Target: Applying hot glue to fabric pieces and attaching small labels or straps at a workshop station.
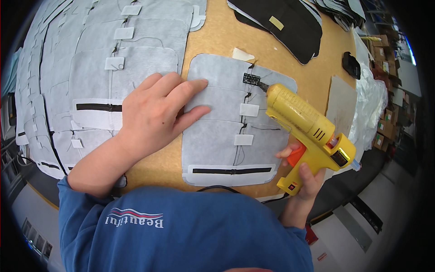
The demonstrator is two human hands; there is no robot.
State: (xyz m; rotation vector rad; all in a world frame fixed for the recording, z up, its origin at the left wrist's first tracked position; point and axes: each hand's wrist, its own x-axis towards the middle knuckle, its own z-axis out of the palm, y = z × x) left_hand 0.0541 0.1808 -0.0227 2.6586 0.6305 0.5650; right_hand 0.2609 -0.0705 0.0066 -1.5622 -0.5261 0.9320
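A yellow hot glue gun (301, 115) with an orange trigger is gripped in my right hand (306, 174), fingers closed around its handle. Its nozzle points left and meets a small black speckled rectangle (251, 79) near the top of a grey fabric panel (213, 145). Thin dark wires run down this panel, past two white square tabs (249, 110) to a black strip (232, 171) near its lower edge. At the panel's left edge, my left hand (158, 104) rests with thumb and index finger apart on the fabric; its other fingers are bent.
Similar grey panels (90, 86) with wires and white tabs overlap across the left of the wooden table (208, 41). Black fabric pieces (281, 22) lie at the far right. A black object (351, 65) and clear plastic sheeting (371, 90) are along the right edge; cardboard boxes (387, 118) stand beyond.
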